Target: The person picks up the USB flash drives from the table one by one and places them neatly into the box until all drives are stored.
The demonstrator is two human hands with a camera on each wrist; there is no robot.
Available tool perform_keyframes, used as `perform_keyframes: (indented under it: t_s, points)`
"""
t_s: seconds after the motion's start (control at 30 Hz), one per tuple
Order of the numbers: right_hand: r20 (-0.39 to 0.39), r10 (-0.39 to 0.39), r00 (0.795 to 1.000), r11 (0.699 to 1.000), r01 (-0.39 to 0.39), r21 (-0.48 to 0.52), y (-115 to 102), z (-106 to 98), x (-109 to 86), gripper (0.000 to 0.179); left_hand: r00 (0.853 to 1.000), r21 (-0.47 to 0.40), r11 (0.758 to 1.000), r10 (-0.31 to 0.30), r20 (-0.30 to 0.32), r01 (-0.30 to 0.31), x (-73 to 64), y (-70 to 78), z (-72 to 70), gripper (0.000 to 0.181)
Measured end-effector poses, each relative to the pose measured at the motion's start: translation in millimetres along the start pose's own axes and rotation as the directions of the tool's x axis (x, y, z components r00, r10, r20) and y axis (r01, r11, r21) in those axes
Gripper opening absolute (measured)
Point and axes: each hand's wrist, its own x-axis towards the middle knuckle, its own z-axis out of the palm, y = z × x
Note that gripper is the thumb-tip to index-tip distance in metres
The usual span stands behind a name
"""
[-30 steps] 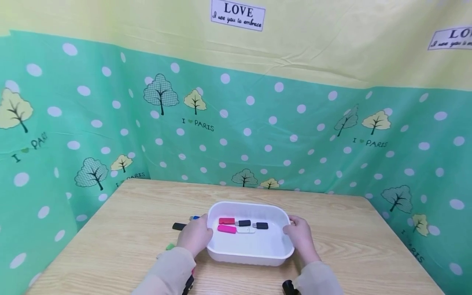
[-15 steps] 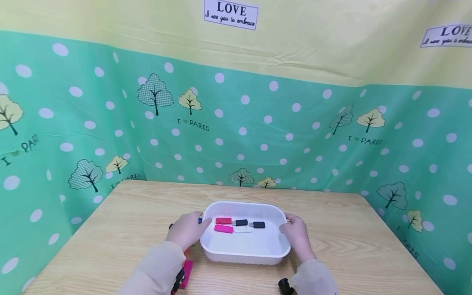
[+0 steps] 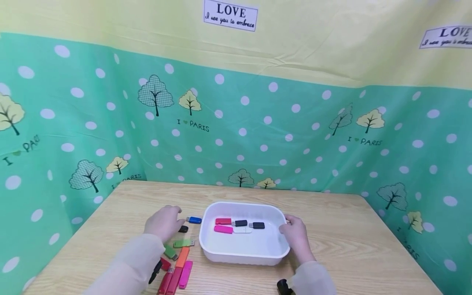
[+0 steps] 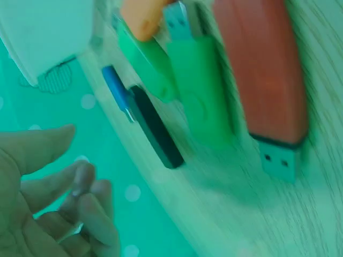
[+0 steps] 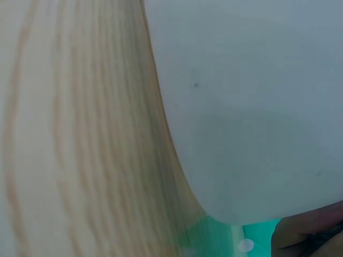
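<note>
A white plastic tray (image 3: 243,259) stands on the table, holding a red USB stick (image 3: 223,221), a pink one (image 3: 223,229), a white one (image 3: 242,230) and two black ones. My right hand (image 3: 295,236) grips the tray's right rim, thumb over the edge; in the right wrist view the tray wall hides most of it. Left of the tray, my left hand (image 3: 164,223) hovers near a blue USB stick (image 3: 194,220) and a black USB stick (image 3: 183,229). In the left wrist view its fingers are loosely bent and hold nothing.
Between my left sleeve and the tray lie green USB sticks (image 3: 182,243), an orange one (image 3: 182,256), a pink one (image 3: 185,274) and several red ones. Wooden tabletop (image 3: 354,237) extends to the right. A patterned curtain (image 3: 236,135) hangs behind the table.
My left hand has let go of the tray's left rim and moved left over the loose USB sticks. The right hand keeps its grip. The view has shifted slightly.
</note>
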Motion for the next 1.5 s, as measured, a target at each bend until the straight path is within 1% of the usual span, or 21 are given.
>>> perform_keyframes:
  t_s: [0.17, 0.3, 0.4, 0.5, 0.63, 0.77, 0.9, 1.03, 1.13, 1.23, 1.37, 1.5]
  points:
    - [-0.01, 0.0, 1.0, 1.0, 0.0, -0.001, 0.4, 0.4, -0.2, 0.054, 1.0, 0.034, 0.999, 0.009, 0.013, -0.01, 1.9, -10.6, 4.9, 0.035]
    - [-0.018, -0.002, 1.0, 1.0, 0.002, -0.002, 0.4, 0.6, -0.3, 0.053, 0.997, 0.04, 0.998, 0.037, 0.063, -0.039, 3.0, -17.4, 14.8, 0.036]
    - [-0.02, 0.004, 1.0, 1.0, -0.003, 0.002, 0.6, 0.7, 0.4, 0.053, 0.993, 0.063, 0.996, 0.063, 0.096, -0.069, 3.1, -21.1, 22.1, 0.034]
    - [-0.019, 0.007, 1.0, 1.0, -0.006, 0.004, 1.2, 0.8, 1.0, 0.053, 0.992, 0.114, 0.989, 0.086, 0.094, -0.096, 3.2, -22.9, 26.3, 0.026]
    - [-0.018, 0.006, 1.0, 1.0, -0.006, 0.005, 2.0, 1.0, 1.1, 0.053, 0.991, 0.168, 0.978, 0.109, 0.076, -0.12, 3.7, -23.5, 27.8, 0.015]
    - [-0.016, 0.007, 1.0, 1.0, -0.007, 0.004, 2.9, 0.9, 1.6, 0.053, 0.99, 0.176, 0.976, 0.117, 0.076, -0.129, 3.9, -23.3, 27.8, 0.015]
    - [-0.018, 0.013, 1.0, 1.0, -0.013, 0.004, 2.6, 0.8, 1.7, 0.053, 0.991, 0.149, 0.982, 0.106, 0.087, -0.118, 3.5, -21.6, 25.3, 0.014]
    - [-0.016, 0.004, 1.0, 1.0, -0.004, 0.007, 1.9, 1.0, 1.7, 0.053, 0.992, 0.122, 0.987, 0.09, 0.09, -0.101, 4.7, -18.4, 20.8, 0.013]
    - [-0.016, -0.002, 1.0, 1.0, 0.002, 0.01, 2.0, 0.6, 1.8, 0.054, 0.993, 0.105, 0.989, 0.095, 0.069, -0.102, 6.9, -14.0, 16.4, 0.012]
    - [-0.019, -0.01, 1.0, 1.0, 0.01, 0.009, 2.2, 0.2, 2.2, 0.054, 0.993, 0.092, 0.989, 0.115, 0.041, -0.118, 9.5, -7.1, 10.9, 0.011]
    - [-0.02, -0.016, 1.0, 1.0, 0.016, 0.011, 2.2, 0.4, 2.2, 0.054, 0.989, 0.104, 0.984, 0.144, 0.008, -0.144, 14.1, 8.4, 1.0, 0.011]
    - [-0.014, -0.018, 1.0, 1.0, 0.018, 0.015, 2.2, 0.8, 1.4, 0.054, 0.984, 0.158, 0.972, 0.176, -0.015, -0.171, 22.0, 29.3, -9.4, 0.013]
